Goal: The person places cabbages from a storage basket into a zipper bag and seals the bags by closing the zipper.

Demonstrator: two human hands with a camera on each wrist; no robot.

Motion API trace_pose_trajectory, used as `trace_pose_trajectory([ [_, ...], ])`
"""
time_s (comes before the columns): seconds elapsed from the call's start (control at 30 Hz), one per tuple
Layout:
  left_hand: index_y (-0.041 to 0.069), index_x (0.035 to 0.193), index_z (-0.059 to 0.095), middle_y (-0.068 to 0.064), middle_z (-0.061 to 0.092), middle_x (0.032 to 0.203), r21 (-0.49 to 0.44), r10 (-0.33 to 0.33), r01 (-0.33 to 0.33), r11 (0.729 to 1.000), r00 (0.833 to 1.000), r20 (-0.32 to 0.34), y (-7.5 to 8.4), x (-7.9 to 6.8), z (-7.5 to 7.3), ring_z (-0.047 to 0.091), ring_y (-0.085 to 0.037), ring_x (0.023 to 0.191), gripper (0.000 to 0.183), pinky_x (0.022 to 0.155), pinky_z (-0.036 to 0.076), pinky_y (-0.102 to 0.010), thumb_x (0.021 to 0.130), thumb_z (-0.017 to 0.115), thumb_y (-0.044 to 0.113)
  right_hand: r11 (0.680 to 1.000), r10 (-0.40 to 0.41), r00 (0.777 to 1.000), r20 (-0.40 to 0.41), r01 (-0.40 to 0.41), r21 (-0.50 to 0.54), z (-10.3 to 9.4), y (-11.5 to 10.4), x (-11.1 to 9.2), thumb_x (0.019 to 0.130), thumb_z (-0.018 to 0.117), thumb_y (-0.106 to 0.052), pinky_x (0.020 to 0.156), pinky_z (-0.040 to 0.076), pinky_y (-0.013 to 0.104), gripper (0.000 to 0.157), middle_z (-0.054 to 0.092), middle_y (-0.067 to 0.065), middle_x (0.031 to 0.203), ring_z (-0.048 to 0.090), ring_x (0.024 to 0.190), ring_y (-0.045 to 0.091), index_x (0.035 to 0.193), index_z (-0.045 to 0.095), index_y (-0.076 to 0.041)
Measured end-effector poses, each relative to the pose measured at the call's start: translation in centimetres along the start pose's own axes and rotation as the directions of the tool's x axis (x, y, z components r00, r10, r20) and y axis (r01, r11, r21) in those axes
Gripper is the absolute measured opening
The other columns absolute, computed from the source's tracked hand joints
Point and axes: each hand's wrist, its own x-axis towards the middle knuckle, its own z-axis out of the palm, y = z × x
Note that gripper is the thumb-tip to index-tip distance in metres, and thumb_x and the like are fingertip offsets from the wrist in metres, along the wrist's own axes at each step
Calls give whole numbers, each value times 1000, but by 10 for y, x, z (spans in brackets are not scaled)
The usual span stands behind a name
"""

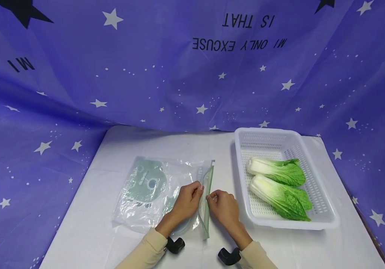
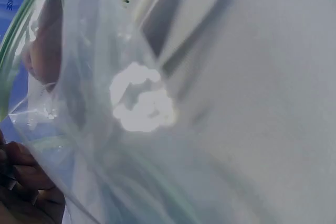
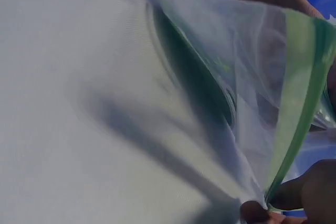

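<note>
A clear zip bag (image 1: 175,168) with green printing lies flat on the table, its green-edged mouth (image 1: 206,220) facing right. My left hand (image 1: 186,201) pinches the near layer of film beside the mouth with curled fingers. On the other side, my right hand (image 1: 225,209) pinches the green edge between thumb and finger. The two lips stand slightly apart between my hands. In the right wrist view, the thumb and fingertips (image 3: 310,192) grip the end of the green strip (image 3: 299,114). Film covers most of the left wrist view, with curled fingers (image 2: 31,177) at its lower left.
To the right stands a white perforated basket (image 1: 320,226) holding two heads of leafy cabbage (image 1: 276,172), side by side. A white cloth covers the table (image 1: 111,149). A blue star-patterned curtain (image 1: 179,74) hangs behind and at both sides.
</note>
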Motion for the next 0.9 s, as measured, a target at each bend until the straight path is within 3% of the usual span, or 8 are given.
trace_pose_trajectory([
  [0.1, 15, 69, 41, 13, 28, 57, -38, -18, 18, 999, 1000, -9, -1, 0, -2, 27, -1, 49, 35, 45, 25, -20, 101, 52, 9, 999, 51, 998, 35, -51, -2, 2, 1, 0, 82, 75, -21, 40, 38, 30, 14, 52, -9, 54, 46, 45, 10, 71, 73, -13],
  [0.33, 14, 69, 47, 11, 32, 57, -101, -84, 75, 992, 993, -88, -3, 2, -10, 31, -3, 49, 33, 45, 26, -21, 100, 54, 4, 991, 117, 993, 19, -116, -74, 3, 11, 1, 79, 69, -19, 40, 39, 35, 23, 53, -6, 54, 50, 47, 16, 58, 59, -20],
  [0.5, 4, 69, 48, 6, 33, 57, -158, -129, 99, 982, 973, -189, 17, 10, -27, 30, -5, 49, 31, 46, 26, -23, 99, 50, -3, 988, 112, 994, 19, -109, -113, 0, 19, 2, 78, 65, -16, 40, 38, 35, 20, 52, -5, 54, 50, 47, 16, 60, 55, -19],
  [0.63, -3, 69, 41, 3, 34, 56, -361, -160, 69, 930, 960, -229, 40, 17, -41, 32, -5, 47, 32, 42, 26, -23, 100, 41, -6, 986, 96, 995, 16, -93, -138, -3, 25, 3, 81, 69, -17, 43, 40, 34, 25, 51, -5, 55, 49, 47, 16, 63, 52, -18],
  [0.73, -4, 69, 39, 4, 36, 57, -441, -167, 63, 895, 965, -202, 49, 19, -44, 34, -5, 47, 32, 41, 27, -22, 101, 38, -6, 987, 83, 996, 29, -78, -141, -5, 25, 4, 82, 72, -18, 44, 40, 35, 27, 50, -4, 55, 49, 48, 17, 63, 52, -17],
  [0.9, -2, 67, 45, 5, 34, 56, -311, -159, 105, 945, 976, -153, 50, 15, -34, 32, -4, 50, 31, 46, 27, -22, 98, 45, -8, 990, 75, 995, 62, -67, -122, -9, 17, 6, 83, 71, -20, 44, 40, 35, 24, 50, -5, 55, 48, 47, 16, 65, 56, -16],
])
